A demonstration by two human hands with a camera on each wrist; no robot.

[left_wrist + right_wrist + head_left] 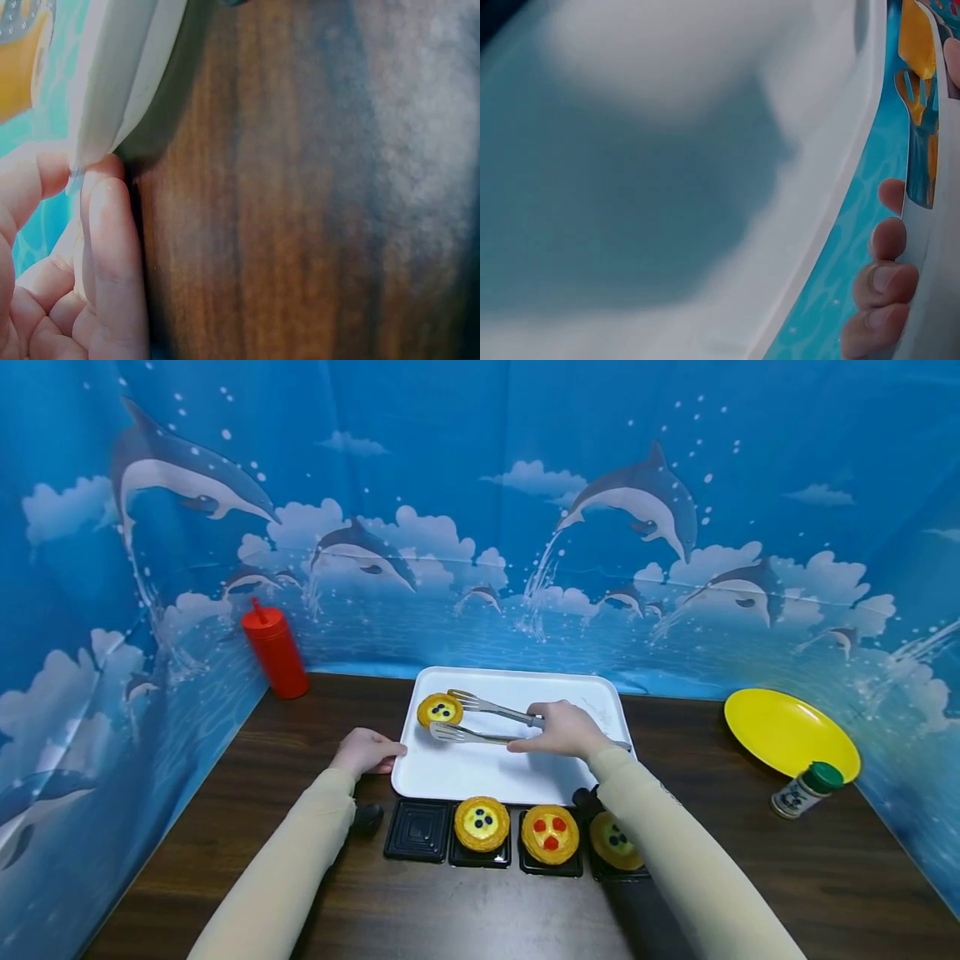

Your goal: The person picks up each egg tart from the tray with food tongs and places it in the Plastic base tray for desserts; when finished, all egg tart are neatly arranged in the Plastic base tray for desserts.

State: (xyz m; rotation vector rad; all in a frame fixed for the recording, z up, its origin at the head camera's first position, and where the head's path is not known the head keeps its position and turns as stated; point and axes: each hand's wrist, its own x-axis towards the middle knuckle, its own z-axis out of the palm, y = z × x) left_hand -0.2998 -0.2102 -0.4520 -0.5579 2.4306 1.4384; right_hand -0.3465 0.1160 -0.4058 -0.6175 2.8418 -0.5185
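My left hand (pixel 365 752) pinches the left rim of a white tray (pixel 480 777); the left wrist view shows thumb and fingers on either side of the rim (pixel 112 82). Over the tray, my right hand (pixel 562 731) holds metal tongs (pixel 502 711), its fingers curled on one arm in the right wrist view. The spread tong tips reach left to an egg tart (pixel 439 708) with dark blue berries, at the tray's left side. One tip overlaps the tart's right edge, the other lies just below it. The tongs' rear end is partly hidden by my hand.
Black square holders line up before the tray: one bare holder (pixel 416 831), then a blueberry tart (pixel 482 823), a red-topped tart (pixel 550 834) and another blueberry tart (pixel 611 843) partly behind my sleeve. A red squeeze bottle (pixel 276 652), yellow plate (pixel 787 735) and green-capped shaker (pixel 806 790) stand around.
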